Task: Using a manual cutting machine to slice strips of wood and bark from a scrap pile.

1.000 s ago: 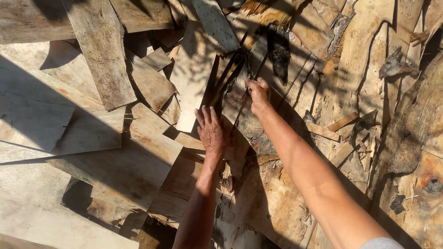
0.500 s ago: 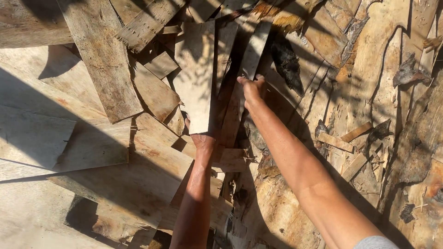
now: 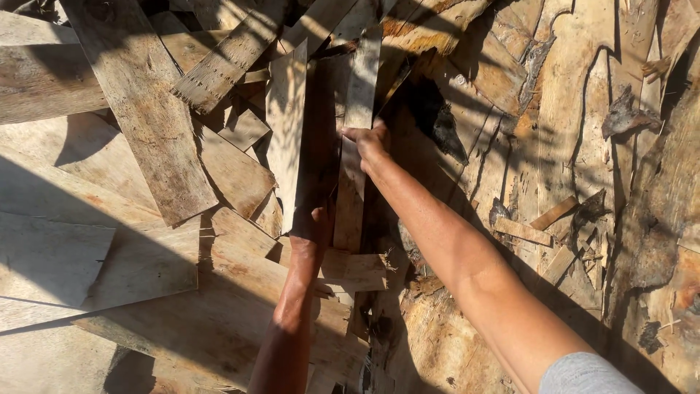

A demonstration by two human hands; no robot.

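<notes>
— Position of the work piece? Landmark: the broad grey weathered plank lying diagonally at upper left.

— Narrow pale wooden slat, just right of that plank's lower end, among a bundle with a dark shadowed strip and a lighter flat board. Long axis running straight away from the body, near end low, far end up among the scrap pile.

— Hands?

— Right hand closed over the slat's right edge about midway along, fingers curled round it. Left hand at the bundle's near end, deep in shadow; pressed against the dark strip's foot, grip not discernible. Left hand nearer the near end, right hand farther up, well right of the landmark plank.

— Surroundings?

— Rough bark-faced slabs farther right; pale flat sheets below the landmark plank.

— Change against the earlier view?

— Bundle now more upright and aligned with the forearms; a second ago tilted, left hand spread open and flat. Right hand shifted farther up the slat.
</notes>
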